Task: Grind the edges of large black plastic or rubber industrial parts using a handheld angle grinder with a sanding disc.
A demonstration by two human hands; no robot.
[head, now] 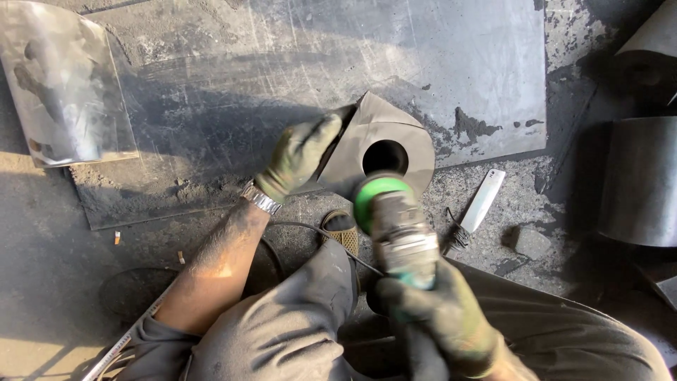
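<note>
While he crouches over the floor:
Left hand (300, 156): gloved fingers pressed flat on the holed steel piece (384, 148), at the plate's (317, 85) near edge.
Right hand (437, 307): fingers wrapped tight round the green grinder (395, 219).

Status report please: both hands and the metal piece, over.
Left hand gloved, pressing flat grey metal piece with round hole. Right hand gripping green-headed power grinder at its edge. Cable near knee.
</note>
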